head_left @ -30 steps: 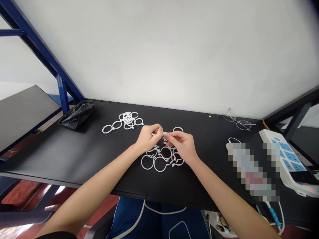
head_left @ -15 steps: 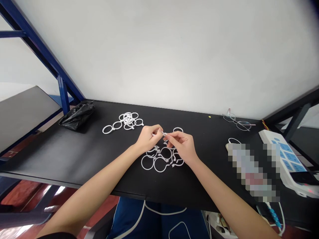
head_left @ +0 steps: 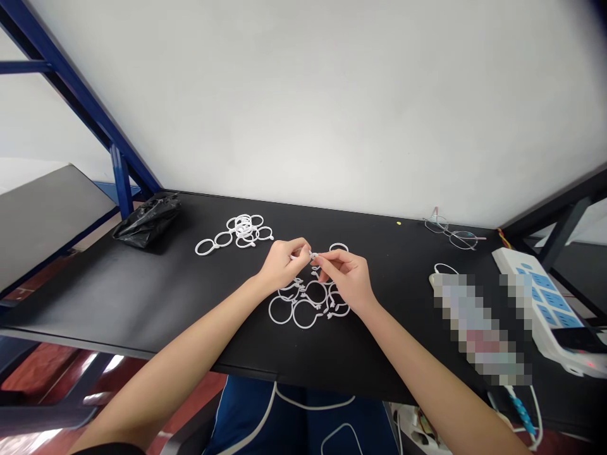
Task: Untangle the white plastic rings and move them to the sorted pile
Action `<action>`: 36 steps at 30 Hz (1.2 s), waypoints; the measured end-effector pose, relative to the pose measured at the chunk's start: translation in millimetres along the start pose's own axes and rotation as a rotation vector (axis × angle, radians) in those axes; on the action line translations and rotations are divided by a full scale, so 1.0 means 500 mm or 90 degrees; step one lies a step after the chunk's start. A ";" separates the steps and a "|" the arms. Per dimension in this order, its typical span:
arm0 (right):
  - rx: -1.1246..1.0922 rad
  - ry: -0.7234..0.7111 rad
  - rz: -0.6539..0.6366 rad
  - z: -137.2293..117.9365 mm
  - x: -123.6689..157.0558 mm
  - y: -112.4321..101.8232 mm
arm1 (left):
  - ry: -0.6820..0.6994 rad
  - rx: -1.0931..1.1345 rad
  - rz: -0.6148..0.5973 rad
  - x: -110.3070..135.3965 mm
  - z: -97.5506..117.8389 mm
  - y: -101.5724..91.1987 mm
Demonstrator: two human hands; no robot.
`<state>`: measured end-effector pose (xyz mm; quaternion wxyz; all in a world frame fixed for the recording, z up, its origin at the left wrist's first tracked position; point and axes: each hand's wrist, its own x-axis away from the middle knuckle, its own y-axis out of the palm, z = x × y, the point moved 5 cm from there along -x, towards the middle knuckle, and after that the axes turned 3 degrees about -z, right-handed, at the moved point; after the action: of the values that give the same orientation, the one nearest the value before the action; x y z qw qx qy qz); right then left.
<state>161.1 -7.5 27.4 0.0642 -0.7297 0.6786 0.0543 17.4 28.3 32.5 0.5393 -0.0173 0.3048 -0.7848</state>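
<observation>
My left hand (head_left: 284, 264) and my right hand (head_left: 344, 276) meet above the middle of the table, their fingertips pinching a small white plastic ring clasp (head_left: 312, 255) between them. The rest of that ring is mostly hidden by my fingers. Just below my hands lies a linked group of white plastic rings (head_left: 306, 313), each with a small clasp. A single ring (head_left: 338, 247) lies just beyond my hands. Further left is a loose heap of similar rings (head_left: 243, 230), which neither hand touches.
The black tabletop (head_left: 142, 297) holds a crumpled black plastic bag (head_left: 147, 221) at the back left, eyeglasses (head_left: 450, 229) at the back right, and a white power strip (head_left: 535, 294) at the right. A pixelated blurred object (head_left: 478, 322) lies beside the strip.
My hands remain together above the rings, with only slight finger movement. The camera view has shifted a little.
</observation>
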 end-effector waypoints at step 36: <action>0.018 -0.018 0.227 0.013 -0.011 -0.064 | -0.355 0.970 0.599 -0.005 -0.129 -0.085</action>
<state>192.7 1.2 22.4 0.0730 -0.5959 0.7971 0.0653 -40.3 70.2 1.9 0.7211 0.2781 -0.4557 -0.4416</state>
